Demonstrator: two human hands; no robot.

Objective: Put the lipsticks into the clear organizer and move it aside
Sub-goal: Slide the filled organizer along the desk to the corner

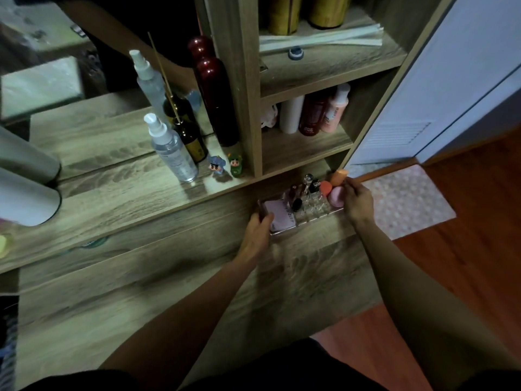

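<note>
The clear organizer (315, 208) sits on the lower wooden ledge, close to the shelf unit's base. Several lipsticks (306, 184) stand upright in its rear slots, and a black-capped one (297, 204) stands nearer the front. A pale pink flat case (279, 217) fills its left part, and round pink and orange sponges (337, 196) sit at its right end. My left hand (258, 228) grips the organizer's left end. My right hand (358, 201) holds its right end, fingers by the sponges.
On the upper desk stand a spray bottle (172, 149), a dark amber bottle (193, 139), a tall dark red bottle (217, 100) and two small figurines (227, 165). Shelves (307, 148) above the organizer hold bottles. Right of the ledge lie a pink mat (406, 198) and wooden floor.
</note>
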